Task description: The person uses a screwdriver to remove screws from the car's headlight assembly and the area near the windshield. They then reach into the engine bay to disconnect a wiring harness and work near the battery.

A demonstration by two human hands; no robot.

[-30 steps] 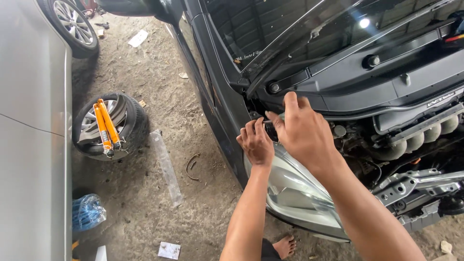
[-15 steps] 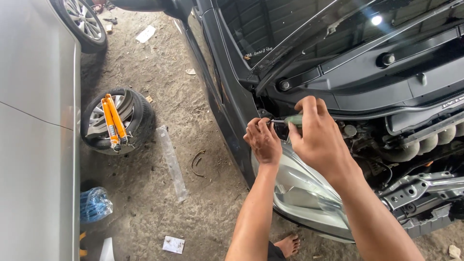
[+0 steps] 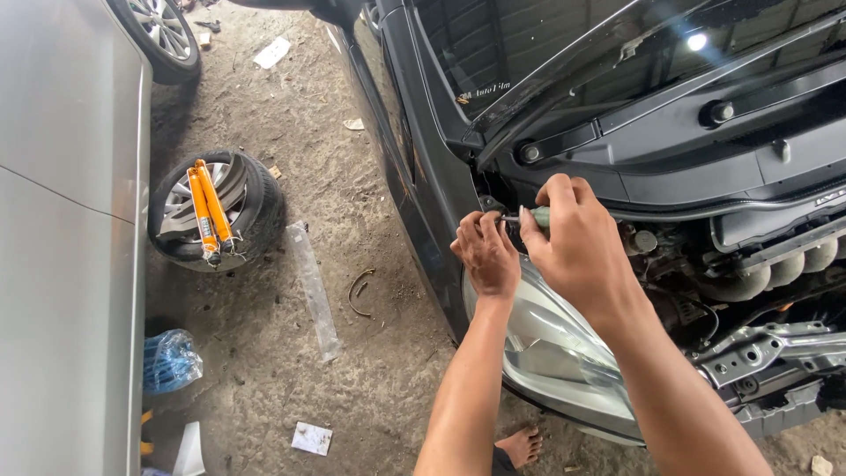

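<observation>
A green-handled screwdriver (image 3: pixel 535 216) lies level just above the headlight (image 3: pixel 551 348) of the dark car (image 3: pixel 414 150), its thin metal shaft pointing toward the fender edge. The right hand (image 3: pixel 577 247) is wrapped around the green handle, fingers curled over the top so that only a short piece of it shows. The left hand (image 3: pixel 487 253) sits just beside it, also above the headlight, its fingertips pinched at the shaft's tip; whether they hold a small screw there or only steady the shaft is too fine to tell. Behind the headlight the open engine bay (image 3: pixel 758 264) shows hoses and a bare metal bracket. Below the headlight a bare foot (image 3: pixel 520 445) stands on the dirt floor (image 3: pixel 264 353). Well apart from the headlight, across the floor, a loose wheel (image 3: pixel 216 211) lies flat with two orange shock absorbers (image 3: pixel 207 211) resting on it, close to the side of a silver car (image 3: pixel 70 264). Between wheel and headlight lies a long clear plastic sleeve (image 3: pixel 313 291).
</observation>
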